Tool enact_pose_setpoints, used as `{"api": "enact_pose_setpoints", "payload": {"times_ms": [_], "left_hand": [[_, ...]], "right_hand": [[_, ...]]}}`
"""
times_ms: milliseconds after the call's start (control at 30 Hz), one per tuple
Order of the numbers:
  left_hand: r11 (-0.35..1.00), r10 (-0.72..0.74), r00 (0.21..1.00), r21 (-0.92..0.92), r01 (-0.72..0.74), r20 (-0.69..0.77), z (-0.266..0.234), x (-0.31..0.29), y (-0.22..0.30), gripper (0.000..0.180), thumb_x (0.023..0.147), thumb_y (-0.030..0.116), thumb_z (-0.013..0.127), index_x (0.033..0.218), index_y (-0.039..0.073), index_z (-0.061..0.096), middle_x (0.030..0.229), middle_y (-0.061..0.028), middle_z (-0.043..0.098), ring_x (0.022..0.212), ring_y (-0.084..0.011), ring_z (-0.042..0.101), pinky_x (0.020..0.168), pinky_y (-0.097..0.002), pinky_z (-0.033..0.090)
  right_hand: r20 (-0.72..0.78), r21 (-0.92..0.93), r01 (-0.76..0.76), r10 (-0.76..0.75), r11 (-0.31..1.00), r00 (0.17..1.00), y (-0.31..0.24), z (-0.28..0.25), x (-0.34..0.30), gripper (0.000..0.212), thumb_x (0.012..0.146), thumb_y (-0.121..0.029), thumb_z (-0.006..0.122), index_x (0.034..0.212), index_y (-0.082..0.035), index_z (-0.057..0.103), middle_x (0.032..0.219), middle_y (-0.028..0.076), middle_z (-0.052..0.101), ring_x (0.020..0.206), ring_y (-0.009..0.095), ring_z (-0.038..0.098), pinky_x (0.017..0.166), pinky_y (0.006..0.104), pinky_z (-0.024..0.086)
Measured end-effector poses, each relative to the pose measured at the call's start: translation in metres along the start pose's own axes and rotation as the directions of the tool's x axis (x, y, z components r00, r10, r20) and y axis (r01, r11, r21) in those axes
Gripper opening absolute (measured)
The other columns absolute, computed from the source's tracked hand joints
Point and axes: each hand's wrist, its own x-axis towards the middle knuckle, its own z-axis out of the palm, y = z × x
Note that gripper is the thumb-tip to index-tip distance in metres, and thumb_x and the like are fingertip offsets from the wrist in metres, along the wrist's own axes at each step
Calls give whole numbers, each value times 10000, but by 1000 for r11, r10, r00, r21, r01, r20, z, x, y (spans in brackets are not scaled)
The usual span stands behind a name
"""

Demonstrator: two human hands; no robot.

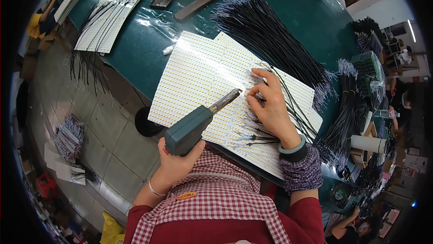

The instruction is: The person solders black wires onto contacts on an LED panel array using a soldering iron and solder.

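Note:
My left hand (178, 165) is wrapped round the handle of a dark green soldering gun (189, 129). Its metal tip (232, 96) points up and right, just above a white LED panel (189, 72) dotted with small yellow chips. To the right of the tip, my right hand (273, 104) pinches thumb and forefinger together at the end of a thin black wire (293, 97), with the other fingers raised. The fingertips partly hide the wire's end. Several short wire ends lie along the panel below this hand. More panels overlap under the first one.
A big bundle of black wires (275, 32) lies behind the panels on the green table (135, 59). A dark metal bar (200, 4) and a small tray (160, 1) sit farther back. Wired panels (112, 18) overhang the left edge. At right stands a white cylinder (367, 144); other people work beyond.

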Motion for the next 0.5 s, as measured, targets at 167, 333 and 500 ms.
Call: {"api": "enact_pose_setpoints", "payload": {"times_ms": [167, 333, 500], "left_hand": [[999, -25, 999, -29, 24, -25, -1, 1, 3, 192, 769, -5, 737, 935, -14, 641, 850, -25, 657, 729, -71, 595, 626, -227, 466], [999, -25, 999, -33, 24, -31, -1, 0, 1, 196, 774, -10, 733, 946, -16, 640, 856, -30, 658, 731, -73, 595, 627, -225, 467], [999, -2, 1000, -38, 1, -30, 0, 0, 1, 197, 774, -12, 733, 948, -17, 641, 858, -28, 658, 735, -71, 595, 627, -223, 468]], "right_hand": [[-12, 66, -64, 65, 996, 998, 3, -8, -1, 96, 728, 16, 671, 783, -13, 598, 1276, 146, 509, 1170, 345, 461, 986, 411, 388], [-16, -4, -39, 39, 999, 999, 8, -6, 1, 101, 729, 17, 670, 797, -23, 607, 1282, 144, 506, 1162, 334, 464, 984, 405, 389], [-62, -26, -54, 53, 998, 997, 2, -7, -3, 105, 728, 1, 676, 802, -27, 607, 1282, 149, 502, 1165, 349, 453, 986, 423, 371]]}}
